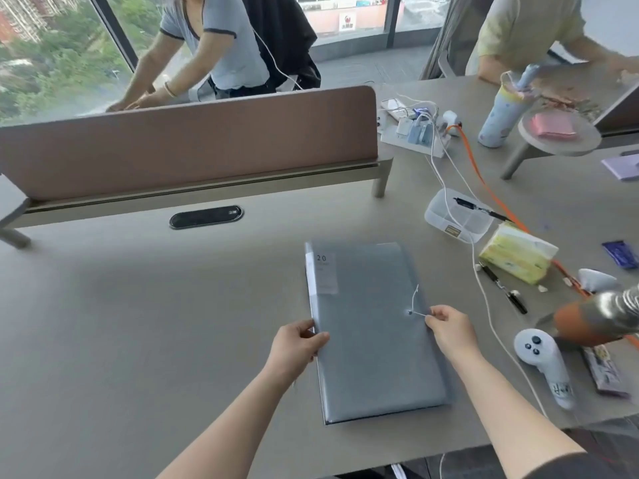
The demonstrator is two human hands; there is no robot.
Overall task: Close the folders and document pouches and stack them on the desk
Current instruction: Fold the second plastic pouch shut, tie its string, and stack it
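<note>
Judging the folder (373,326) light and bendy, we pinch its nine-o'clock edge with our left hand (297,344) while our right hand (449,326) pinches its string (416,302).

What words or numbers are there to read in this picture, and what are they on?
"20": on the white label at the top left corner of the grey plastic folder.
Smaller print under the "20": too blurred to read.
Red and white sign outside the window: too blurred to read.
Label on the clear plastic box: too small to read.
Marks on the white game controller: unreadable.
</note>
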